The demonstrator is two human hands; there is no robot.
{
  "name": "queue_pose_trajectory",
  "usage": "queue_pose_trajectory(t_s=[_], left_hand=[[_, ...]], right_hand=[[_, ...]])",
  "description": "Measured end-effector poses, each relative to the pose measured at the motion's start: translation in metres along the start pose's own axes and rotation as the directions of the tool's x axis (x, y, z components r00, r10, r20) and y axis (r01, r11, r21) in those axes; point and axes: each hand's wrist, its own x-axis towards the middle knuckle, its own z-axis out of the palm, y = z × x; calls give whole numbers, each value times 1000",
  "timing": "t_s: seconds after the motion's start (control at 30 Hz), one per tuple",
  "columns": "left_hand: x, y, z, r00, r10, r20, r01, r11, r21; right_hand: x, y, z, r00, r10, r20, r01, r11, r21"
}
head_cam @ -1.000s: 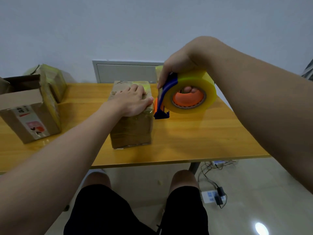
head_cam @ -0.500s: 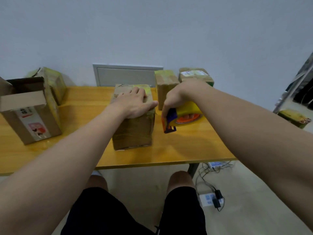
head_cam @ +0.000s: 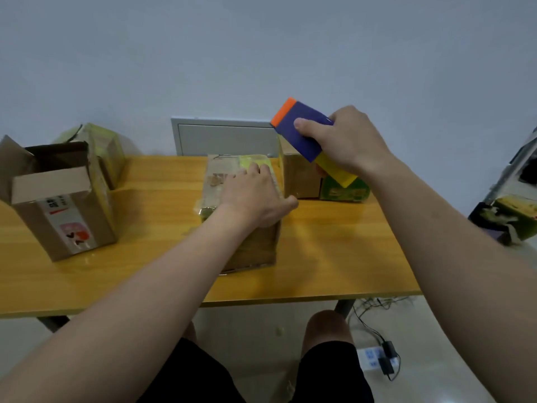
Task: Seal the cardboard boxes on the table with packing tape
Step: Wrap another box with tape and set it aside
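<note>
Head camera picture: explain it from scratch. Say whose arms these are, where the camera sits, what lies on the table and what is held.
No machine here: a person wears the camera on the head, looking down at both arms. The left hand presses flat on a taped cardboard box on the wooden table. The right hand holds a blue-and-orange tape dispenser with yellow tape, raised above the table. An open box stands at the left, a yellow-taped box behind it; a brown box and a green box stand at the back right.

No legible text on labels
</note>
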Motion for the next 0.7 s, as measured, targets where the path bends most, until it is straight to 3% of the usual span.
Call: queue_pose_trajectory(t_s=[0.07,0.17,0.27,0.4,0.43,0.5,0.57,0.7], left_hand=[[3,-15,-11,985,43,167,-38,999,-34],[7,-58,-27,952,131,277,-33,942,-333],[1,-83,-23,965,205,160,-98,857,-506],[-5,-87,-4,978,208,-26,-175,745,-643],[-6,-89,0,985,153,-77,-161,680,-716],[-10,-91,7,983,-41,-181,-145,440,-886],[-14,-91,14,946,-192,-260,-208,257,-944],[-20,-92,28,915,-207,-345,-337,74,-939]], right_hand=[[-7,-6,12,999,-30,-30,36,969,245],[-12,-15,33,997,-60,-46,76,806,587],[-6,-25,57,997,-76,-12,56,607,793],[-7,-30,91,995,-93,-43,84,498,863],[-8,-29,96,994,-86,-67,99,452,886],[-10,-26,102,992,-64,-106,122,373,920],[-11,-23,108,990,-70,-125,142,382,913],[-12,-17,116,993,-77,-86,110,412,905]])
